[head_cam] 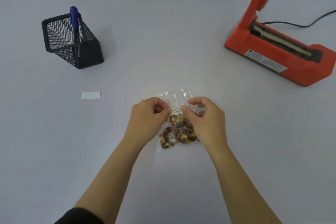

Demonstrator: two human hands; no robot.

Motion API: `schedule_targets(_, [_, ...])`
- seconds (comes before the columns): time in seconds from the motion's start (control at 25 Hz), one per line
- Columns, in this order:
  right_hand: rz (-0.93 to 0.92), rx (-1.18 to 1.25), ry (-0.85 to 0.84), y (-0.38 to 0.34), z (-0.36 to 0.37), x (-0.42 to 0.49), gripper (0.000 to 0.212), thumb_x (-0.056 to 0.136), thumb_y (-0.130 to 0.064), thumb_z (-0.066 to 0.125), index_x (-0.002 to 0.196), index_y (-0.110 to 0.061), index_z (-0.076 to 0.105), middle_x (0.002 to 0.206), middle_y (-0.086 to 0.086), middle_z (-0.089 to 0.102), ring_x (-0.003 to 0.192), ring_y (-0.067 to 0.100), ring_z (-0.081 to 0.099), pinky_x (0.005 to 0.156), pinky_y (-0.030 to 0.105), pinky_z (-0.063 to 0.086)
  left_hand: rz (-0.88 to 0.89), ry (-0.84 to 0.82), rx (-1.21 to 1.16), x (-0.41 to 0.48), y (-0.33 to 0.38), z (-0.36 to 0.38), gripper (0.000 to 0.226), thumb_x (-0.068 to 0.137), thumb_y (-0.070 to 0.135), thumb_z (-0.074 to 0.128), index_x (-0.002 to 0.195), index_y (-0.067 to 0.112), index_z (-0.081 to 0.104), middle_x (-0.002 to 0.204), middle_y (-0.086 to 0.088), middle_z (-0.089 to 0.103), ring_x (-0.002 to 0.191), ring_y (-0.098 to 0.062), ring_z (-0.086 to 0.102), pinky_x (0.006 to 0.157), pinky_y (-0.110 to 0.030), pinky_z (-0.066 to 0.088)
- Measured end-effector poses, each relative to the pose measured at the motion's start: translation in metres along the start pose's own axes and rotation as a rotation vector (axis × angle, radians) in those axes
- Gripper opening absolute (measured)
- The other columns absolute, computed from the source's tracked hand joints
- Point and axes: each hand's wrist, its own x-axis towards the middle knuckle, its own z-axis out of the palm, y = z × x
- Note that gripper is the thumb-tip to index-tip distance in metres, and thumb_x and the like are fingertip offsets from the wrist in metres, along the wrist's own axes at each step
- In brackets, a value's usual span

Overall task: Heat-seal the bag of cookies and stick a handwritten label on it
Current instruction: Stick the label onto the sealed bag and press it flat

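Both hands on the label (176,111), mid-table, near edge.

L hand (147,116) & R hand (205,120) each pinch one end of the label w/ thumb + curled fingers, holding it across the clear bag (179,96) just above the cookies (179,131). Bag lies flat on the grey table (163,42), open-looking top pointing away. Can't tell if the label is stuck down. Heat sealer (272,60), red, far R, lever arm raised, black cable (300,23) trailing off R. Mesh pen holder (72,45) far L w/ blue pen (74,18) upright in it; small white paper strip (90,95) lies nearer, well apart from bag. Dark sleeve (80,216) on L arm.
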Motion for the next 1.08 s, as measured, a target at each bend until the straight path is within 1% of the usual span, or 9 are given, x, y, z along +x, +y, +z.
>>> schedule_targets(0.12, [-0.011,-0.003,0.008,0.001,0.002,0.000,0.018,0.079,-0.035,0.069,0.094,-0.026,0.063,0.087,-0.012,0.066,0.059,0.007,0.060,0.062,0.022,0.049,0.104,0.048,0.166,-0.002,-0.001,0.001,0.003,0.082,0.020,0.065,0.084,0.017,0.065,0.076,0.004,0.066,0.066,-0.010,0.060,0.063,-0.019,0.049])
schedule_targets(0.2, [-0.019,-0.007,0.007,0.001,0.002,-0.001,0.019,0.080,-0.035,0.069,0.095,-0.025,0.063,0.087,-0.015,0.063,0.061,0.007,0.061,0.061,0.018,0.047,0.226,0.144,0.289,-0.007,-0.007,0.004,0.017,0.084,0.024,0.062,0.099,0.016,0.063,0.096,0.000,0.063,0.080,-0.015,0.059,0.071,-0.027,0.049])
schedule_targets(0.28, [-0.018,-0.005,0.010,0.001,0.002,-0.002,0.018,0.080,-0.034,0.069,0.096,-0.025,0.064,0.085,-0.021,0.060,0.062,0.004,0.060,0.061,0.015,0.046,0.367,0.269,0.470,-0.016,-0.016,0.011,0.031,0.087,0.033,0.055,0.114,0.019,0.062,0.123,-0.007,0.054,0.103,-0.025,0.052,0.080,-0.038,0.046])
schedule_targets(0.4, [-0.019,-0.008,0.012,0.001,0.003,-0.001,0.017,0.080,-0.034,0.069,0.094,-0.028,0.063,0.084,-0.024,0.058,0.064,-0.001,0.058,0.062,0.010,0.045,0.424,0.329,0.750,-0.033,-0.031,0.027,0.043,0.086,0.048,0.044,0.123,0.030,0.059,0.147,-0.012,0.037,0.116,-0.031,0.038,0.079,-0.046,0.038])
schedule_targets(0.52, [-0.022,-0.001,0.014,0.002,0.004,-0.001,0.015,0.079,-0.033,0.070,0.092,-0.030,0.062,0.086,-0.021,0.061,0.065,-0.003,0.057,0.062,0.009,0.043,0.377,0.315,0.801,-0.037,-0.040,0.034,0.041,0.086,0.052,0.040,0.118,0.036,0.061,0.150,-0.010,0.033,0.117,-0.030,0.034,0.076,-0.046,0.035])
schedule_targets(0.68, [-0.039,-0.015,0.032,0.004,0.006,-0.002,0.016,0.079,-0.032,0.070,0.093,-0.029,0.062,0.093,-0.015,0.064,0.063,0.000,0.057,0.066,0.019,0.047,0.355,0.337,0.779,-0.035,-0.038,0.034,0.039,0.085,0.051,0.040,0.113,0.038,0.063,0.151,-0.008,0.034,0.114,-0.029,0.034,0.073,-0.042,0.029])
schedule_targets(0.88, [-0.048,-0.013,0.043,0.008,0.009,-0.003,0.016,0.079,-0.032,0.069,0.094,-0.028,0.063,0.093,-0.014,0.064,0.070,-0.008,0.054,0.061,0.004,0.039,0.331,0.349,0.745,-0.033,-0.044,0.031,0.039,0.085,0.051,0.039,0.113,0.037,0.064,0.151,-0.008,0.033,0.113,-0.028,0.033,0.074,-0.040,0.024])
schedule_targets(1.0, [-0.110,-0.049,0.060,0.009,0.010,-0.006,0.016,0.082,-0.031,0.067,0.096,-0.024,0.063,0.099,-0.009,0.061,0.074,-0.009,0.053,0.064,0.000,0.037,0.319,0.358,0.727,-0.033,-0.046,0.032,0.043,0.086,0.051,0.040,0.119,0.034,0.061,0.152,-0.009,0.031,0.113,-0.028,0.033,0.075,-0.042,0.031])
schedule_targets(1.08, [-0.192,-0.092,0.065,0.010,0.008,-0.015,0.021,0.084,-0.031,0.064,0.102,-0.020,0.062,0.111,-0.004,0.052,0.082,-0.010,0.049,0.070,-0.002,0.035,0.322,0.400,0.709,-0.034,-0.047,0.032,0.053,0.085,0.051,0.042,0.130,0.026,0.052,0.152,-0.010,0.027,0.113,-0.029,0.034,0.077,-0.045,0.038])
